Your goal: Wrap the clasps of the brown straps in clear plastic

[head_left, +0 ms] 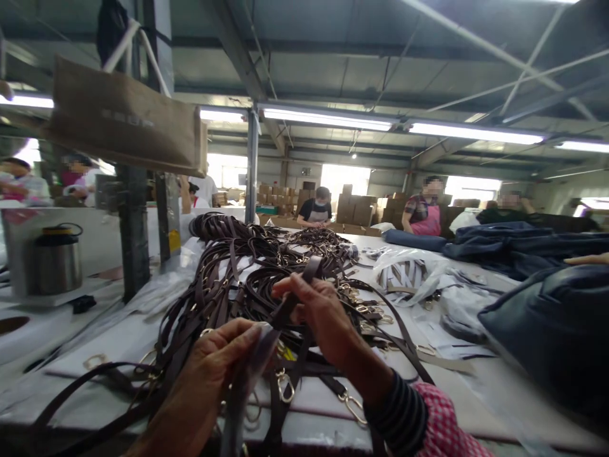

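Observation:
A dark brown strap (242, 393) runs slantwise between my hands and hangs down toward the table's front edge. My left hand (216, 358) pinches it between thumb and fingers; a small pale patch shows at the thumb tip, too blurred to name. Higher up, my right hand (321, 314) has its fingers closed around the same strap, whose upper end (313, 268) sticks out above the knuckles. Around and beneath both hands lies a big heap of similar dark straps (214, 273) with gold-coloured metal clasps. One gold clasp (285, 386) hangs just below my hands.
Dark blue padded material (547, 336) bulks at the right, with a hand at its edge. Clear plastic bags (409, 273) lie right of the straps. A metal post (133, 235), a steel flask (57, 260) and a hanging bag (126, 120) stand left. Several people work beyond.

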Tool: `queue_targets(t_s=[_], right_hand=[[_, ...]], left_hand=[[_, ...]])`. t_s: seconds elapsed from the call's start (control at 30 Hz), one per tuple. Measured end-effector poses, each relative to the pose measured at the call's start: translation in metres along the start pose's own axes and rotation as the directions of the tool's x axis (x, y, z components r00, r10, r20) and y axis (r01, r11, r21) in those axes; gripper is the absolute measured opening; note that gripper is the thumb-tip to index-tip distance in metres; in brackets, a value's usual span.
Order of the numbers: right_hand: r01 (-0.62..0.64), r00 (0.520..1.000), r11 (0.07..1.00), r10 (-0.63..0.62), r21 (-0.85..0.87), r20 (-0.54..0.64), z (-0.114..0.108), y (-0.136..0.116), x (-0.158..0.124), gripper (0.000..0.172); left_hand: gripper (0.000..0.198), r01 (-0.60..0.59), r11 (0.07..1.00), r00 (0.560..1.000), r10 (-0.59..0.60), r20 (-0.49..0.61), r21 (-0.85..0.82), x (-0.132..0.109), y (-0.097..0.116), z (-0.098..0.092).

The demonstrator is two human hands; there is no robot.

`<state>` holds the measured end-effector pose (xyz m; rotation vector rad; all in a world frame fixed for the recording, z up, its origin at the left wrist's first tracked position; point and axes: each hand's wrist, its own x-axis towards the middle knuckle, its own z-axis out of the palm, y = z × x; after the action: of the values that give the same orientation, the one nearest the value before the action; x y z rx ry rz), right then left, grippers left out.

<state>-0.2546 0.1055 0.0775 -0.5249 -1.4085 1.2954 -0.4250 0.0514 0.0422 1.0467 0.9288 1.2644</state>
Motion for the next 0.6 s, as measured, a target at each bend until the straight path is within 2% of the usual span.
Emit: queue_targets(t_s=[0.07,0.13,0.2,0.27,0.3,0.33,0.4,0.47,0.5,0.53,0.6], right_hand=[[0.035,0.986,0.999,-0.031,-0.024,0.165,0.015,0.003,-0.005,0.038],[-0.003,0.971,0.998,-0.012,0.065,0.241,0.024,0.005,-0.001,0.044],[-0.072,0.988,0.967,0.035,0.245,0.151,0.026,0.003,0.014,0.057],[-0.083,0.996,0.913,0.080,0.398,0.025,0.026,-0.004,0.032,0.056],[-0.072,0.997,0.906,0.076,0.417,0.006,0.026,-0.009,0.040,0.055],[-0.055,0.998,0.922,0.048,0.382,0.027,0.028,-0.013,0.046,0.053],[-0.001,0.985,0.981,-0.033,0.194,0.172,0.038,-0.022,0.050,0.048],[0.084,0.940,0.996,-0.078,-0.005,0.332,0.048,-0.029,0.049,0.048],[0.109,0.923,0.992,-0.080,-0.057,0.376,0.052,-0.032,0.049,0.051],[0.109,0.921,0.992,-0.077,-0.063,0.383,0.053,-0.034,0.050,0.056],[0.032,0.946,0.999,-0.043,0.040,0.322,0.048,-0.038,0.055,0.063]], left_hand=[[0.044,-0.041,0.999,0.998,0.040,-0.043,-0.022,0.001,0.012,0.003],[0.052,-0.099,0.995,0.991,0.102,-0.090,0.028,0.003,0.023,0.004],[0.052,-0.177,0.975,0.974,0.193,-0.116,0.138,0.007,0.030,0.002],[0.048,-0.243,0.939,0.951,0.280,-0.132,0.244,0.010,0.037,0.000],[0.046,-0.261,0.924,0.942,0.307,-0.133,0.279,0.011,0.042,0.001],[0.044,-0.273,0.914,0.936,0.324,-0.138,0.299,0.011,0.048,0.002],[0.037,-0.295,0.915,0.928,0.342,-0.144,0.273,0.012,0.063,0.008],[0.032,-0.340,0.919,0.923,0.366,-0.116,0.200,0.013,0.081,0.016],[0.030,-0.370,0.912,0.915,0.391,-0.101,0.178,0.013,0.089,0.019],[0.027,-0.403,0.898,0.900,0.424,-0.099,0.179,0.013,0.095,0.021],[0.022,-0.451,0.857,0.862,0.490,-0.127,0.248,0.014,0.104,0.021]])
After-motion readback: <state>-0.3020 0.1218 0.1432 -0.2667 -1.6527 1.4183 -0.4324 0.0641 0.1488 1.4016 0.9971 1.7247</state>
